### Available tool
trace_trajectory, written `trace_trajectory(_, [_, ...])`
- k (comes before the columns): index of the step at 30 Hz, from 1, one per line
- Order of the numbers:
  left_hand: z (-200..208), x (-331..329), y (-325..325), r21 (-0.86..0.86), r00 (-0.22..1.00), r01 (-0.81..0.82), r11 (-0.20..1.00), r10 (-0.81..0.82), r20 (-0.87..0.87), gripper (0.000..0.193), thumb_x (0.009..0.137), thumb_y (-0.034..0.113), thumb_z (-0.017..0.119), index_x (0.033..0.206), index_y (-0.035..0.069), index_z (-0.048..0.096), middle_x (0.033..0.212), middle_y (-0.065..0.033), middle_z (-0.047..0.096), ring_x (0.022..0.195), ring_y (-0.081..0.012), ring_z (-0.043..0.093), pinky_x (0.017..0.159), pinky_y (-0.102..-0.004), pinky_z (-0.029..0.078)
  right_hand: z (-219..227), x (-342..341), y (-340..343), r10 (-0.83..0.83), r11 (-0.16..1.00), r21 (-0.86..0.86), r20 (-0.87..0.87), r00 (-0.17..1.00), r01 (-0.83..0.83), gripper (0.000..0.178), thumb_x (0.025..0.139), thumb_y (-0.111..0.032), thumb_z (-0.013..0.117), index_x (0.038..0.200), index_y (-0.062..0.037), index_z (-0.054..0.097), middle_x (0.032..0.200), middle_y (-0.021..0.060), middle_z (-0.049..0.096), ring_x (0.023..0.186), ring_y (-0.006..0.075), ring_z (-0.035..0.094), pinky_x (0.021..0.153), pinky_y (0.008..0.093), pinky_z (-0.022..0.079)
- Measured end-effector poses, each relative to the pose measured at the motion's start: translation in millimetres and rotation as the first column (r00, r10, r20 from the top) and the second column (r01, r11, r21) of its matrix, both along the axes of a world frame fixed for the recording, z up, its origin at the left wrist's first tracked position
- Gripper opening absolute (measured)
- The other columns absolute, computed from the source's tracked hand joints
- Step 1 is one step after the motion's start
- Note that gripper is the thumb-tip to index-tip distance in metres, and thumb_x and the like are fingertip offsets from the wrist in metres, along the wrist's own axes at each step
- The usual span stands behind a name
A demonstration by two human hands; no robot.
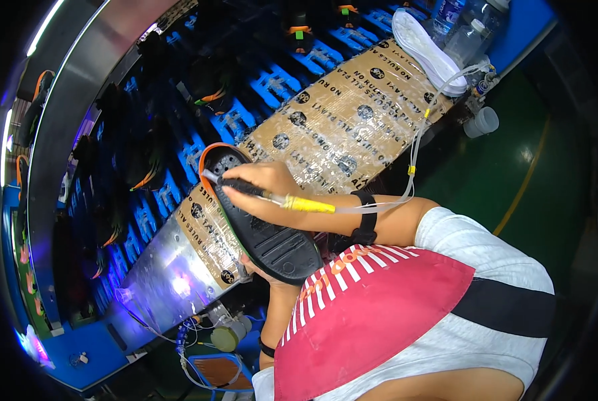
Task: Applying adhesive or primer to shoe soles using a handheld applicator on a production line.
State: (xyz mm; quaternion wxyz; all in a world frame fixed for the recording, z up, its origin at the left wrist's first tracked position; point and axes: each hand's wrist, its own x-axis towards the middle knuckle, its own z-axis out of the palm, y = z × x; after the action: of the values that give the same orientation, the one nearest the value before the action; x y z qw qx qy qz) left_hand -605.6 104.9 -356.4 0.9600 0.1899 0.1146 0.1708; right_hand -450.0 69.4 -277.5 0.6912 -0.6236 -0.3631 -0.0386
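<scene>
A black shoe sole (282,250) with an orange and green edge is tilted over the worktop, its recessed inner side facing up. My left hand (267,275) grips it from below near the broad end, and most of those fingers are hidden under the sole. In my right hand (269,182) is a tube-fed brush (310,204) with a dark grip and a yellow sleeve. Its pale tip meets the orange rim at the sole's far end. From the brush's back end a clear hose (414,155) runs past my right wrist toward fittings by the bottles.
Printed brown cardboard (326,127) under clear film covers the metal bench (159,267). A white sole (427,50) lies at its far end beside clear bottles (464,41). Blue racks (272,83) carrying dark shoe parts line the far side. A translucent cup (481,122) hangs off the bench's right edge.
</scene>
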Motion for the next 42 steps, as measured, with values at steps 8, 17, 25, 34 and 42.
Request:
trace_trajectory(8, [-3.3,-2.1,6.6,0.037,1.000,-0.007,0.999,0.007,-0.002,0.095,0.072,0.073,0.052,0.139,0.010,0.030,0.132,-0.0165,0.044,0.115,-0.0354,0.048,0.094,-0.0530,0.041,19.6,-2.4,-19.9,0.255,0.967,0.058,-0.194,0.947,-0.248,0.022,0.078,-0.012,0.068,0.095,0.0005,0.066,0.078,0.0093,0.068,0.068,0.0101,0.063,0.063,0.0253,0.050])
trace_trajectory(17, [-6.5,-5.5,5.3,0.044,1.000,0.007,0.999,-0.006,-0.028,0.095,0.071,0.072,0.053,0.139,0.010,0.030,0.133,-0.0163,0.043,0.117,-0.0350,0.046,0.096,-0.0524,0.040,22.9,1.0,-7.4,0.101,0.995,-0.036,0.136,0.986,-0.097,0.016,0.075,-0.016,0.067,0.080,-0.0014,0.065,0.069,0.0140,0.063,0.067,0.0289,0.064,0.061,0.0354,0.050])
trace_trajectory(25, [-6.0,-7.2,9.1,0.056,1.000,-0.007,0.998,0.009,-0.023,0.094,0.071,0.071,0.055,0.139,0.011,0.030,0.133,-0.0160,0.042,0.118,-0.0347,0.045,0.097,-0.0519,0.039,22.6,-12.2,-13.1,0.184,0.977,0.160,-0.273,0.944,-0.144,0.024,0.077,-0.012,0.069,0.098,-0.0006,0.066,0.080,0.0123,0.067,0.073,0.0112,0.065,0.065,0.0256,0.050])
trace_trajectory(34, [-4.9,-6.7,10.1,0.064,1.000,-0.008,0.998,0.010,-0.022,0.093,0.071,0.069,0.056,0.140,0.011,0.030,0.134,-0.0158,0.041,0.119,-0.0343,0.044,0.099,-0.0513,0.037,16.2,-14.6,-7.4,0.406,0.912,0.070,-0.020,0.914,-0.404,0.021,0.073,-0.017,0.068,0.087,-0.0023,0.067,0.078,0.0170,0.066,0.075,0.0305,0.065,0.068,0.0354,0.050])
trace_trajectory(42, [-4.6,-4.6,16.7,0.072,0.999,-0.044,0.996,0.044,-0.001,0.093,0.071,0.068,0.058,0.140,0.012,0.030,0.135,-0.0156,0.040,0.120,-0.0339,0.043,0.100,-0.0508,0.036,18.6,-16.0,-12.9,0.088,0.995,-0.070,0.293,0.952,-0.071,0.023,0.075,-0.012,0.068,0.096,-0.0047,0.064,0.073,0.0092,0.060,0.064,0.0266,0.061,0.055,0.0339,0.048])
